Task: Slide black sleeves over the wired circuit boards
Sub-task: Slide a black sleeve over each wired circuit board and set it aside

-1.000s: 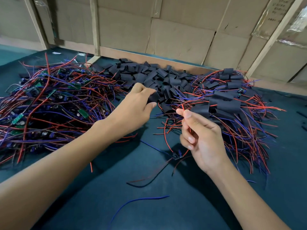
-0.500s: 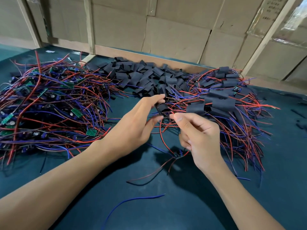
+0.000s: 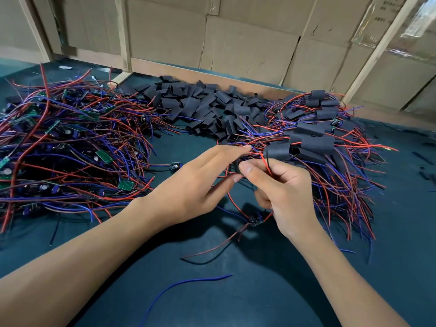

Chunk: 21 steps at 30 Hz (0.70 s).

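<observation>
Your right hand (image 3: 283,192) pinches red wires (image 3: 265,162) of a small dangling circuit board (image 3: 256,220). Left hand (image 3: 200,182): thumb + fingers extended, at a black flat sleeve (image 3: 236,165); grip unclear.

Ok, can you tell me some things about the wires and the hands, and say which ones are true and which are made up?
1. The loose black sleeves lie in a pile at the back of the table. True.
2. The right hand holds nothing. False: it pinches red and black wires.
3. A small circuit board hangs on wires below the right hand. True.
4. The pile on the left has sleeves on all its boards. False: its green boards are bare.
5. A lone blue wire lies on the dark table near the arms. True.
</observation>
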### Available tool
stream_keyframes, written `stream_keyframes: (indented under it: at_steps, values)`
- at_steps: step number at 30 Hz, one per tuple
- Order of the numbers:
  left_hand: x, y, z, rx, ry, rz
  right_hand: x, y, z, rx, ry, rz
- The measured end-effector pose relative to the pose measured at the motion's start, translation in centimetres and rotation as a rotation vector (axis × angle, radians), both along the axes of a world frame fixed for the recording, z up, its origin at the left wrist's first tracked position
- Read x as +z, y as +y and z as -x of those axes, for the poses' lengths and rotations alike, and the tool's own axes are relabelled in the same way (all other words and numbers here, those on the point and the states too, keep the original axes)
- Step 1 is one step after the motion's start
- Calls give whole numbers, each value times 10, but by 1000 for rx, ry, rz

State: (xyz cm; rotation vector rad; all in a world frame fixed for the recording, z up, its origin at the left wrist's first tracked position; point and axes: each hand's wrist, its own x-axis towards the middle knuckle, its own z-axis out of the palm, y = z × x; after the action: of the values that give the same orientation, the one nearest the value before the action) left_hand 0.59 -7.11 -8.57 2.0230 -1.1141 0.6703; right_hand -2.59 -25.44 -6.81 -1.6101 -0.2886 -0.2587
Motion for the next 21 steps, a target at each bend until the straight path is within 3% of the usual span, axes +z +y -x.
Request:
stream_keyframes:
  at_steps: [8, 11, 16, 21]
  values:
    - [-1, 2, 0, -15, 22, 23, 0, -5, -6, 67, 198, -179]
    - [-2, 3, -2, -9, 27, 18, -2, -4, -4, 24, 123, -105]
    - [-5, 5, -4, -2, 51, 33, -1, -4, 2, -102, -102, 198]
    - [-4, 3, -4, -5, 94, 148, -4, -7, -1, -209, -168, 230]
